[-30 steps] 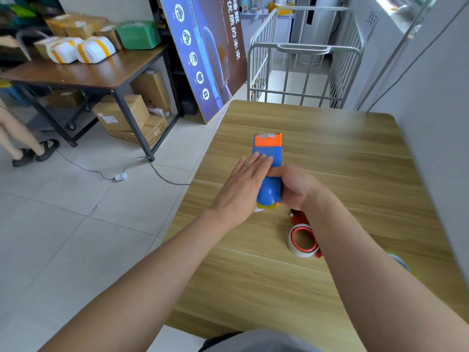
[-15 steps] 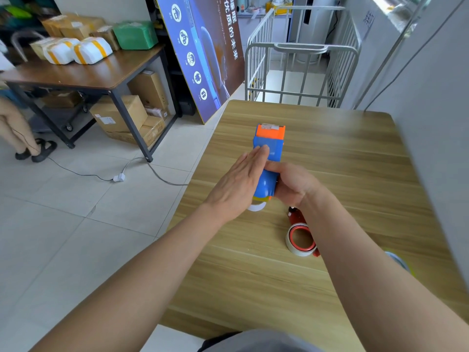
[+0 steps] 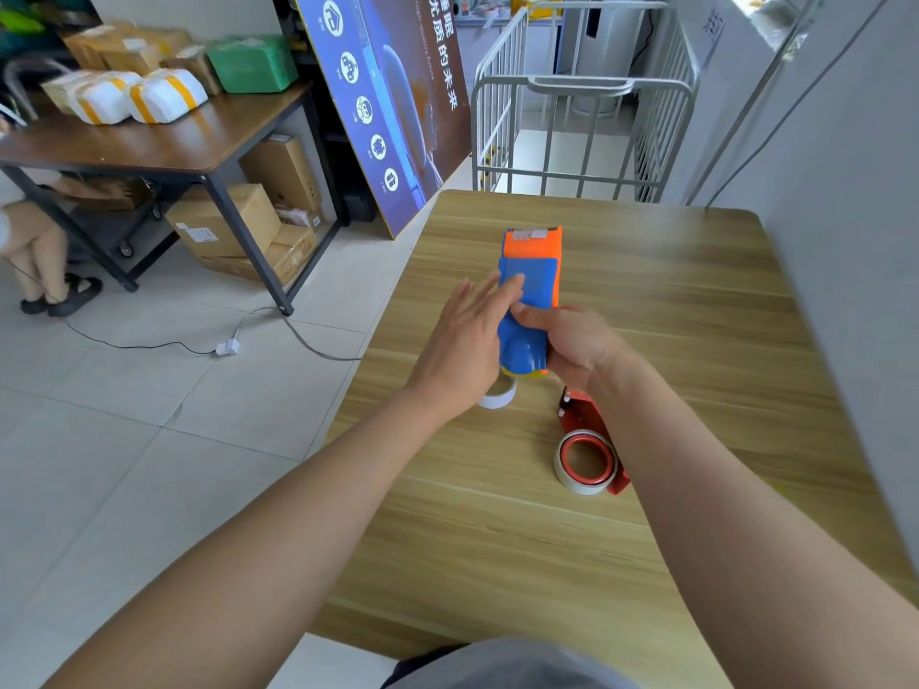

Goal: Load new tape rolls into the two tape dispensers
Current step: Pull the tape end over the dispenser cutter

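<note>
A blue and orange tape dispenser is held above the wooden table, orange end pointing away from me. My right hand grips its blue handle end. My left hand lies flat against its left side, fingers straight and together, fingertips on the blue cover. A white tape roll peeks out below the dispenser, partly hidden by my left hand. A red tape dispenser carrying a white roll lies on the table under my right forearm.
A grey wall runs along the table's right edge. A metal cage trolley stands beyond the far edge. To the left are tiled floor, a cable with a plug, and a dark table with parcels and boxes.
The blue and orange dispenser has tilted so more of its blue top face shows. My left fingers have slid a little forward onto the cover. The white roll below shows more.
</note>
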The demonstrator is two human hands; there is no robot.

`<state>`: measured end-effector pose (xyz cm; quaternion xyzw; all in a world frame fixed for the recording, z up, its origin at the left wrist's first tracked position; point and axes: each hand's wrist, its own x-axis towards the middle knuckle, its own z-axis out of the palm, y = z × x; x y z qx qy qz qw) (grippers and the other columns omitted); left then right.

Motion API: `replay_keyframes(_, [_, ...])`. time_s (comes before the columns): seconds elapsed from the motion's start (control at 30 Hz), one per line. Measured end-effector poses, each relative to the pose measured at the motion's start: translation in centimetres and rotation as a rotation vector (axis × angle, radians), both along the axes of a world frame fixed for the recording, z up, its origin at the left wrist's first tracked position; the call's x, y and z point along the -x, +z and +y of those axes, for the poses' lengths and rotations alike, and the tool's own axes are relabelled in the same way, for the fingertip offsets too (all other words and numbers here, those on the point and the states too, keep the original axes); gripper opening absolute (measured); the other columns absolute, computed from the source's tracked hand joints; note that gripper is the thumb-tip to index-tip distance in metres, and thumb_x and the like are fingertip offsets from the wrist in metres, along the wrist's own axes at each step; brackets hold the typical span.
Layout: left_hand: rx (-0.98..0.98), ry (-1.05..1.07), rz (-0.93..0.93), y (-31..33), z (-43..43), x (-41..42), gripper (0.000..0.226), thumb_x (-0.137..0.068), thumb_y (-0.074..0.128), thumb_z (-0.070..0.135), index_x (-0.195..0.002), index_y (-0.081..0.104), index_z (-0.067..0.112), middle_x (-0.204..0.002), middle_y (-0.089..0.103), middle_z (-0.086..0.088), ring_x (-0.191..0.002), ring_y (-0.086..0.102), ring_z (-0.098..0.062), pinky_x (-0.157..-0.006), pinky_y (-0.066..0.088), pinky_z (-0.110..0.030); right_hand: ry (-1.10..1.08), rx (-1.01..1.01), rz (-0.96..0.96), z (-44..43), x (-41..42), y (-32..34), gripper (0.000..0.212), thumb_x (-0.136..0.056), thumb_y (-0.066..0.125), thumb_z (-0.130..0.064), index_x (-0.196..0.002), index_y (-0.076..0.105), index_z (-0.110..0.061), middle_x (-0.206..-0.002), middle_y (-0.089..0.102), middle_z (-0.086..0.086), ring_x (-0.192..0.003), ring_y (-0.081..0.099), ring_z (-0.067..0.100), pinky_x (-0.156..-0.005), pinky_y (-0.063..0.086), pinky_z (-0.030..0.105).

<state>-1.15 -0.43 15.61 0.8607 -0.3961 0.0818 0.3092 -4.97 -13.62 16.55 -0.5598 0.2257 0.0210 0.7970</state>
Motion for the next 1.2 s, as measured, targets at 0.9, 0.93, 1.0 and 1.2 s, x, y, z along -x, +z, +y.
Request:
replay_keyframes(0.9, [0.485, 0.104, 0.592, 0.1, -2.8, 0.9, 0.028, -0.091, 0.043, 0.001, -0.114, 0.058, 0.006, -0.109, 0.064, -0.006, -0.095, 0.056, -0.003, -0.079, 0.04, 0.002, -0.089, 1.011, 0.215, -4.7, 2.1, -2.7, 0.03, -0.085, 0.066, -0.017, -0.071, 0.04, -0.012, -0.062, 0.037, 0.0, -0.065, 0.041, 0.023, -0.049, 0.028, 0.03])
replay_keyframes(0.93, [0.497, 0.102, 0.601, 0.0, -3.0, 1.0, 0.027, -0.091, 0.044, 0.002, -0.114, 0.058, 0.006, -0.111, 0.064, -0.006, -0.098, 0.056, -0.005, -0.08, 0.04, 0.001, -0.094, 1.028, 0.222, -4.9, 2.3, -2.7, 0.026, -0.085, 0.066, -0.018, -0.077, 0.043, -0.009, -0.062, 0.038, 0.0, -0.063, 0.041, 0.022, -0.048, 0.027, 0.029])
replay_keyframes(1.0, [0.523, 0.097, 0.625, -0.1, -3.4, 1.4, 0.026, -0.092, 0.044, 0.002, -0.114, 0.058, 0.005, -0.112, 0.063, -0.007, -0.101, 0.056, -0.008, -0.082, 0.041, 0.0, -0.1, 1.056, 0.239, -5.1, 2.7, -2.9, 0.024, -0.086, 0.065, -0.019, -0.086, 0.044, -0.007, -0.062, 0.039, -0.001, -0.059, 0.042, 0.02, -0.046, 0.027, 0.028])
replay_keyframes(1.2, [0.593, 0.156, 0.641, -1.3, -3.9, 2.3, 0.024, -0.092, 0.044, 0.001, -0.111, 0.059, 0.001, -0.11, 0.064, -0.01, -0.101, 0.058, -0.01, -0.084, 0.042, -0.004, -0.027, 1.135, 0.304, -5.1, 4.1, -4.0, 0.024, -0.087, 0.063, -0.021, -0.09, 0.042, -0.009, -0.065, 0.039, 0.0, -0.073, 0.048, 0.027, -0.061, 0.034, 0.033])
